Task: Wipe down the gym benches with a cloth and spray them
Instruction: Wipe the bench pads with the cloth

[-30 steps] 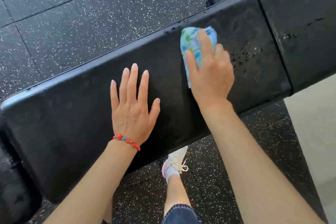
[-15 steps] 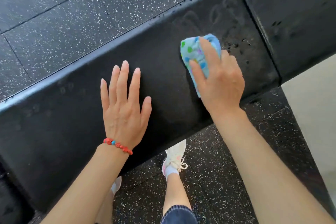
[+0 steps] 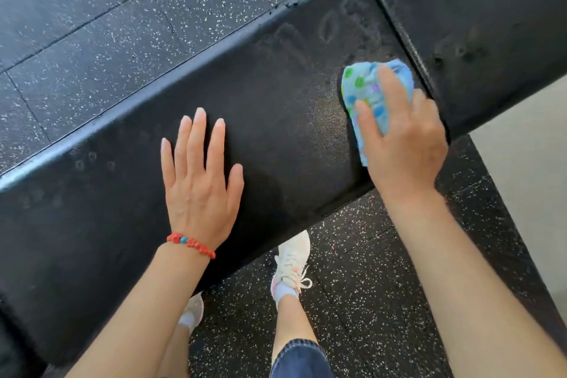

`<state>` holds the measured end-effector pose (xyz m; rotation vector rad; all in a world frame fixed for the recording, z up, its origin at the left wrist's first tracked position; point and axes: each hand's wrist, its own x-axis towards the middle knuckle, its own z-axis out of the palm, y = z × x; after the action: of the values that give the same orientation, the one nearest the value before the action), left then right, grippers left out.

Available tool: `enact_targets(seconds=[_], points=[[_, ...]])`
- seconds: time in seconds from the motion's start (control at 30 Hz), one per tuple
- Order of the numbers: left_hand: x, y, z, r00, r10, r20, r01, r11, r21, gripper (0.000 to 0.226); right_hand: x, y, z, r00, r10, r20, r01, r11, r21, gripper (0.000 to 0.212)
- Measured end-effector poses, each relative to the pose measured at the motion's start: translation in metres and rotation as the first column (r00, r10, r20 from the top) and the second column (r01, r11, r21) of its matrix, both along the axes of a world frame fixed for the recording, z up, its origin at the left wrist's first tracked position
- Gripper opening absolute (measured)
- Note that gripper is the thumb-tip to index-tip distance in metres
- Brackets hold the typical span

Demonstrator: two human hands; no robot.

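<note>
A black padded gym bench [image 3: 285, 107] runs diagonally across the view, its long pad meeting a second pad [image 3: 491, 18] at a seam on the right. My right hand [image 3: 405, 144] presses a light blue cloth with coloured dots [image 3: 368, 92] onto the long pad just left of that seam, fingers curled over the cloth. My left hand [image 3: 202, 178] lies flat on the pad with straight, spread fingers and wears a red bead bracelet. Faint smears and dried droplet marks show on the pad above the cloth.
Black speckled rubber floor tiles [image 3: 122, 24] lie beyond and under the bench. My feet in white sneakers [image 3: 291, 264] stand below the bench's near edge. A pale floor strip [image 3: 537, 187] shows at the right. No spray bottle is in view.
My right hand has slid the cloth right and toward the near edge, up to the seam between the pads. The droplets there are gone. My left hand stays flat in place.
</note>
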<state>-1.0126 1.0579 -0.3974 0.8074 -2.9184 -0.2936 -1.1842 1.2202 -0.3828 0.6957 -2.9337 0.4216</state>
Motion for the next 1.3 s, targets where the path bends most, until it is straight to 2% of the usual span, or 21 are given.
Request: enact_targets(seconds=[0.07, 0.17, 0.23, 0.3, 0.4, 0.5, 0.57, 0.67, 0.73, 0.8, 0.9, 0.97, 1.03, 1.17, 1.23, 1.3], points=[[-0.005, 0.005, 0.004, 1.0, 0.028, -0.012, -0.028, 1.0, 0.013, 0.051, 0.02, -0.01, 0.0, 0.999, 0.037, 0.001, -0.037, 0.999, 0.001, 0.04], [-0.024, 0.017, 0.007, 0.998, 0.01, -0.061, -0.008, 0.999, 0.038, 0.051, 0.041, -0.01, 0.0, 0.963, 0.268, -0.017, -0.267, 0.963, 0.045, 0.039], [-0.04, 0.023, 0.007, 0.996, -0.022, -0.084, 0.025, 0.999, 0.033, 0.051, 0.027, -0.006, 0.0, 0.932, 0.361, -0.029, -0.36, 0.933, 0.025, 0.039], [-0.056, 0.022, 0.006, 0.996, -0.032, -0.086, 0.034, 0.999, 0.026, 0.051, 0.003, -0.005, -0.001, 0.949, 0.313, -0.038, -0.312, 0.95, 0.021, 0.039], [-0.07, 0.015, 0.003, 0.998, -0.019, -0.055, 0.021, 0.999, 0.035, 0.052, -0.028, -0.013, 0.001, 0.993, 0.113, 0.032, -0.112, 0.993, -0.043, 0.039], [-0.072, 0.01, -0.001, 1.0, -0.024, -0.012, 0.024, 1.0, 0.012, 0.053, -0.022, -0.025, 0.002, 0.998, 0.034, 0.043, -0.033, 0.999, -0.022, 0.039], [-0.071, 0.01, -0.003, 1.0, -0.028, -0.006, 0.028, 1.0, 0.002, 0.053, -0.013, -0.033, 0.002, 0.995, 0.09, 0.04, -0.09, 0.996, 0.001, 0.039], [-0.072, 0.01, -0.004, 1.0, -0.025, -0.013, 0.025, 1.0, 0.002, 0.053, -0.017, -0.038, 0.0, 0.958, 0.287, -0.015, -0.287, 0.957, 0.031, 0.038], [-0.072, 0.009, -0.005, 0.999, -0.031, -0.016, 0.031, 1.0, -0.001, 0.053, -0.032, -0.04, 0.0, 0.94, 0.339, -0.037, -0.338, 0.941, 0.02, 0.037], [-0.071, 0.007, -0.006, 0.999, -0.039, -0.013, 0.039, 0.999, -0.011, 0.052, -0.052, -0.05, 0.0, 0.964, 0.267, -0.024, -0.266, 0.964, 0.01, 0.038], [-0.071, 0.008, -0.007, 0.999, -0.043, -0.018, 0.042, 0.999, -0.014, 0.052, -0.082, -0.073, 0.002, 0.996, 0.055, 0.066, -0.057, 0.998, 0.032, 0.043], [-0.071, 0.008, -0.006, 0.999, -0.04, -0.014, 0.04, 0.999, -0.011, 0.052, -0.082, -0.083, 0.003, 0.997, 0.008, 0.081, -0.012, 0.999, 0.048, 0.044], [-0.072, 0.008, -0.006, 0.999, -0.044, -0.013, 0.044, 0.999, -0.009, 0.052, -0.066, -0.092, 0.005, 0.994, 0.067, 0.084, -0.07, 0.997, 0.032, 0.043], [-0.072, 0.008, -0.003, 0.999, -0.042, 0.006, 0.042, 0.999, 0.015, 0.053, -0.046, -0.108, 0.004, 0.94, 0.332, 0.082, -0.332, 0.943, -0.013, 0.039], [-0.074, 0.008, -0.002, 0.999, -0.042, 0.012, 0.041, 0.999, 0.025, 0.052, -0.058, -0.105, 0.002, 0.932, 0.355, 0.076, -0.356, 0.934, 0.0, 0.04], [-0.074, 0.009, 0.001, 0.999, -0.031, 0.03, 0.03, 0.999, 0.041, 0.052, -0.065, -0.101, 0.004, 0.959, 0.271, 0.088, -0.273, 0.962, 0.021, 0.042]])
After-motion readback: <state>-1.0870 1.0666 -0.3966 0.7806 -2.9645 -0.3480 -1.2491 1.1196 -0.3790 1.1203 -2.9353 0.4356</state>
